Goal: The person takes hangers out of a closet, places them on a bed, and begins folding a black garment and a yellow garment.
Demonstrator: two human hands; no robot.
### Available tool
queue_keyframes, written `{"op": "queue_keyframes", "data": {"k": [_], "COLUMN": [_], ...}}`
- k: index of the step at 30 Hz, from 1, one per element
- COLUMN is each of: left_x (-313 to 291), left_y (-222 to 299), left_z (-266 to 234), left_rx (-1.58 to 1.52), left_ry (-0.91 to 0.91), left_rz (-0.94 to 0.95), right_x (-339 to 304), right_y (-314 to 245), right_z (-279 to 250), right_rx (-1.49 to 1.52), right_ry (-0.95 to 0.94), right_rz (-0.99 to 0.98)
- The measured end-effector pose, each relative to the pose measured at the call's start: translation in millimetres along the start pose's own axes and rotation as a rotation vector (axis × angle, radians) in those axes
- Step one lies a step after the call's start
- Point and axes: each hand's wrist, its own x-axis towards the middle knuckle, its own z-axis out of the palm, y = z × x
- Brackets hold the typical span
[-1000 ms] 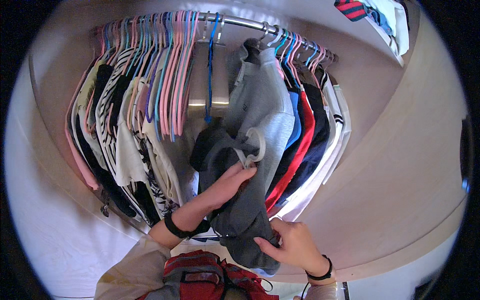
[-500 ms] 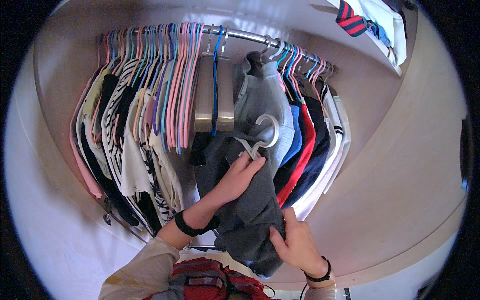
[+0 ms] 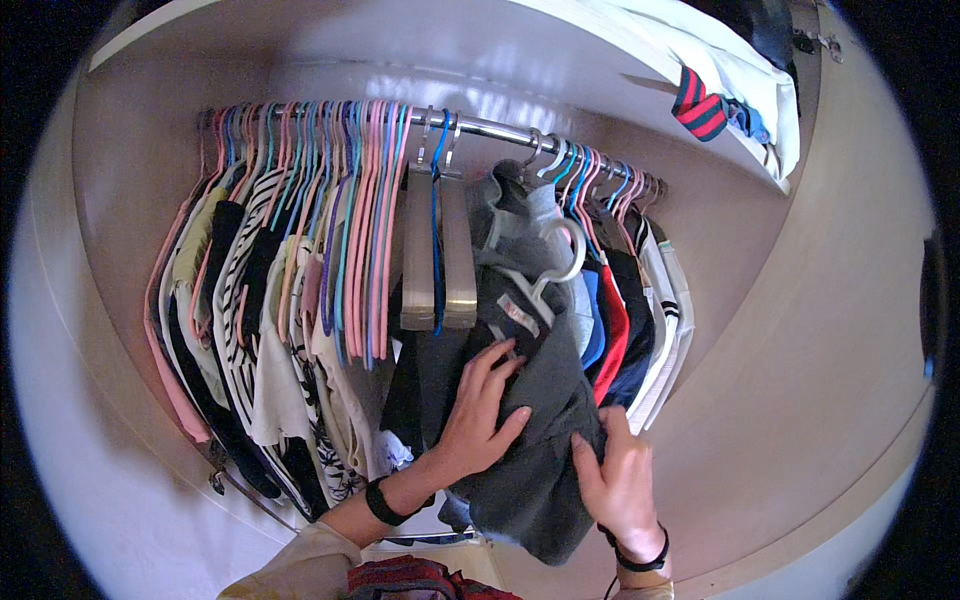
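Indoors, a pale wardrobe (image 3: 800, 330) frames a person's 2 hands at work below a long shelf (image 3: 430, 30). Packed clothes (image 3: 275, 400) on pink, blue and teal hangers fill the left stretch of a metal rod (image 3: 495, 130), with a second group (image 3: 612, 340), including red, black and white pieces, at right. Between the 2 groups, a dark grey garment (image 3: 530, 490) is held up in front of a lighter grey garment (image 3: 545, 205), below the rod. The right hand (image 3: 620, 475) pinches the dark garment's right edge, thumb in front. The left hand (image 3: 475, 425) lies against its front near the neckline, thumb spread from the fingers; whether its fingertips grip cloth cannot be told. A white hanger (image 3: 575, 255) juts from the neckline, its hook off the rod. A red-and-navy striped cloth (image 3: 700, 105) drapes over the shelf edge. A black band (image 3: 380, 503) circles the left wrist; a pale label (image 3: 518, 314) shows inside the collar.
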Motion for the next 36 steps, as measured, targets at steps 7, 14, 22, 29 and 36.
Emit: {"op": "queue_keyframes", "data": {"k": [7,14,22,29,36], "left_x": [-6,-7,-11,-13,-15], "left_y": [-21,-32,-41,-53,-59], "left_z": [9,3,2,0,3], "left_rx": [0.07,0.055,0.074,0.113,0.068], "left_ry": [-0.043,-0.032,-0.042,-0.08,-0.082], "left_rz": [-0.077,-0.154,-0.194,-0.21,-0.19], "right_x": [39,79,123,156,178], "right_y": [-8,-12,-18,-12,-15], "right_z": [7,16,24,37,42], "right_rx": [-0.013,-0.028,-0.119,-0.19,-0.273], "right_ry": [0.091,0.16,0.222,0.262,0.258], "right_rz": [-0.081,-0.085,-0.099,-0.09,-0.009]}}
